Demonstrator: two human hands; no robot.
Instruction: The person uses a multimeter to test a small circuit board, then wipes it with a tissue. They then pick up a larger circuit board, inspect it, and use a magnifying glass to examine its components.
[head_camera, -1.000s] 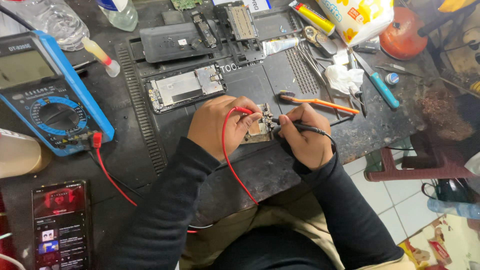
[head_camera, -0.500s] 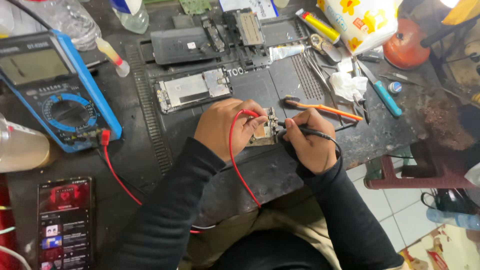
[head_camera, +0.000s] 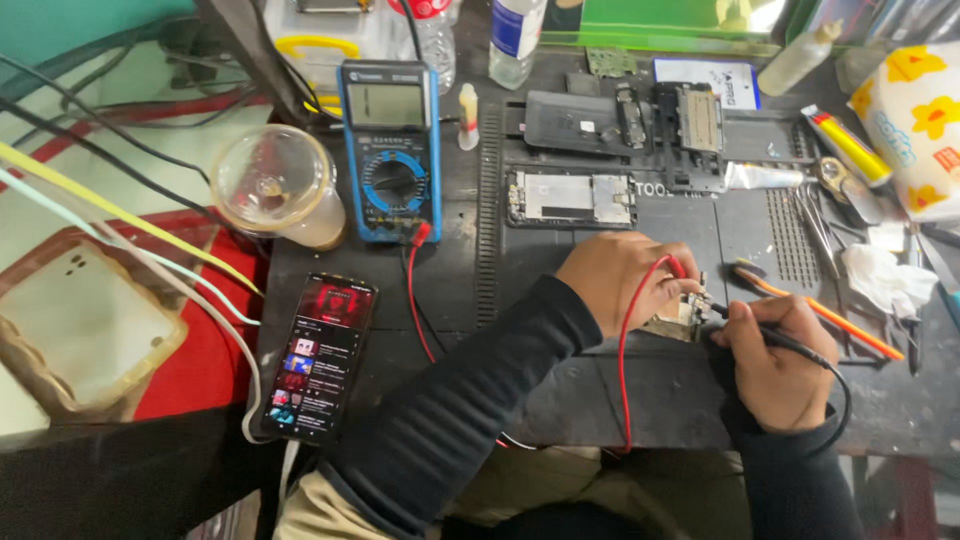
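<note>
Dark repair mat (head_camera: 600, 400) fills my view, with a small circuit board (head_camera: 672, 322) at its front edge as landmark. My left hand (head_camera: 615, 285) pinches the red probe lead (head_camera: 625, 370) onto the board; my right hand (head_camera: 780, 365) grips the black probe (head_camera: 770, 335) like a pen, tip touching the board. Since a second ago my view has swung left; both probes stay planted, so I judge the reading is ongoing. Far left of the board stands the blue multimeter (head_camera: 392, 150), a lit phone (head_camera: 318, 355) below it.

Matt black rubbery mat (head_camera: 600, 400) under a glossy glass-fronted phone (head_camera: 318, 355).
</note>
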